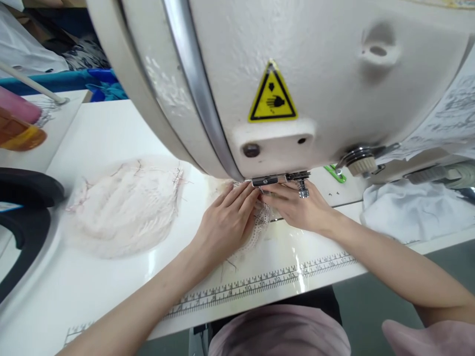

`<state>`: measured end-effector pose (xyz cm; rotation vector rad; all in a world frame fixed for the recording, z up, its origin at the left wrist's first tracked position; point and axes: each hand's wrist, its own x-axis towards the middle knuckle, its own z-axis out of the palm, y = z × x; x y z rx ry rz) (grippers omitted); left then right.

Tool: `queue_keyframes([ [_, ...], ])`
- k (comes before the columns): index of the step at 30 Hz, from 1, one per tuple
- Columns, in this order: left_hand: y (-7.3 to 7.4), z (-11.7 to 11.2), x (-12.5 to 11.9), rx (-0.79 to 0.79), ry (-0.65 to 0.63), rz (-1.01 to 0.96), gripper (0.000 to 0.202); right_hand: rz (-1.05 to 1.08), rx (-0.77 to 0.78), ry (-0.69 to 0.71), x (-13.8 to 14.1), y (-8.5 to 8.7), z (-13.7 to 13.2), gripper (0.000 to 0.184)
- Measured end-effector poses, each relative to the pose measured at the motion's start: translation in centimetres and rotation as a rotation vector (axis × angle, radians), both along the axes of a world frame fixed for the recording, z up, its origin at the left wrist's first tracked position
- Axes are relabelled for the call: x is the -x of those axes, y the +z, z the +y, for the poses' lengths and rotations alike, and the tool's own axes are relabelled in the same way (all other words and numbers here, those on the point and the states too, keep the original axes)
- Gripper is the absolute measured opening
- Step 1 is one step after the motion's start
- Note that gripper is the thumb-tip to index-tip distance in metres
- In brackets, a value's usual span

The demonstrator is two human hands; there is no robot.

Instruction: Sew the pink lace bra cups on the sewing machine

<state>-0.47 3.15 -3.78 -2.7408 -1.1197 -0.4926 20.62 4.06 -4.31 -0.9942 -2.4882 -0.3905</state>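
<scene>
My left hand (232,215) is at the sewing machine's needle area, fingers close together and pressed down on a piece of pale scalloped lace (261,222). From the other side my right hand (302,205) holds the lace's edge, its fingertips partly hidden behind the metal parts under the machine head (274,59). The lace runs from between both hands towards the front of the table, where loose threads trail. The needle and presser foot are mostly hidden by my fingers and the head.
To the left lies a sheer, pale piece with loose threads (126,207). A printed ruler strip (260,284) follows the front edge. Right of the machine are green thread snips (337,174) and white cloth (415,210). A black curved object (29,232) and thread cones stand at left.
</scene>
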Motion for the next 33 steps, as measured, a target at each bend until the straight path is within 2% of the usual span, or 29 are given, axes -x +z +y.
queue_keyframes([
  [11,-0.1,0.2,0.2,-0.012,0.002,0.008,0.04,-0.053,-0.003,-0.046,0.1,-0.2,-0.2,0.036],
  [24,-0.2,0.3,0.5,-0.012,0.016,0.06,0.042,0.051,0.02,0.051,0.1,-0.2,0.7,0.029],
  [27,0.9,0.2,0.5,-0.043,0.016,0.066,0.04,0.091,0.016,0.08,0.2,0.0,0.7,0.027],
  [30,3.0,-0.3,1.2,-0.089,-0.016,0.072,0.035,0.091,-0.009,0.079,0.2,0.2,0.5,0.027],
  [33,4.7,-1.4,3.3,-0.13,-0.176,0.064,0.033,0.067,-0.018,0.071,0.0,0.3,0.4,0.028],
])
